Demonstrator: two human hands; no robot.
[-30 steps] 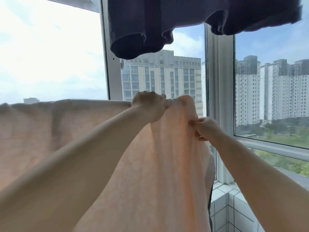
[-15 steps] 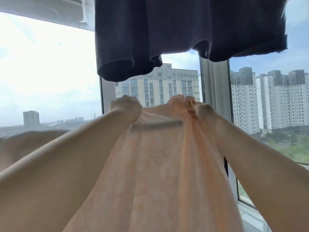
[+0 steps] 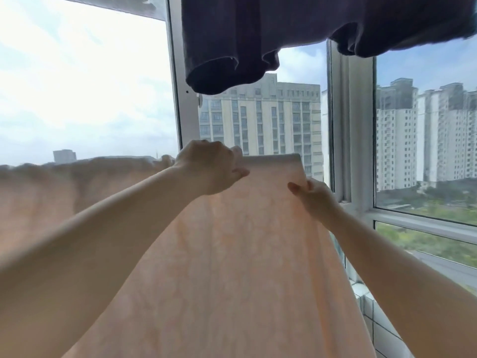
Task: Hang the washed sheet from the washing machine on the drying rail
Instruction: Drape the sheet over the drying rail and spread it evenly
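Note:
A pale peach sheet (image 3: 240, 254) hangs folded over a horizontal line in front of the window; the rail itself is hidden under the cloth. The sheet's top edge runs from the far left to about the middle, and its right part is spread flat. My left hand (image 3: 210, 171) rests on the top fold, fingers curled onto the cloth. My right hand (image 3: 313, 196) pinches the sheet's right edge a little below the top corner.
A dark navy garment (image 3: 258, 40) hangs overhead, its hem low above my hands. White window frames (image 3: 351, 125) stand just behind the sheet. A white tiled ledge (image 3: 374, 319) shows at lower right. Tall buildings lie outside the glass.
The bunched right end of the sheet has been pulled flat and wider. My right hand moved from the top fold down to the right edge; the view tilted down again.

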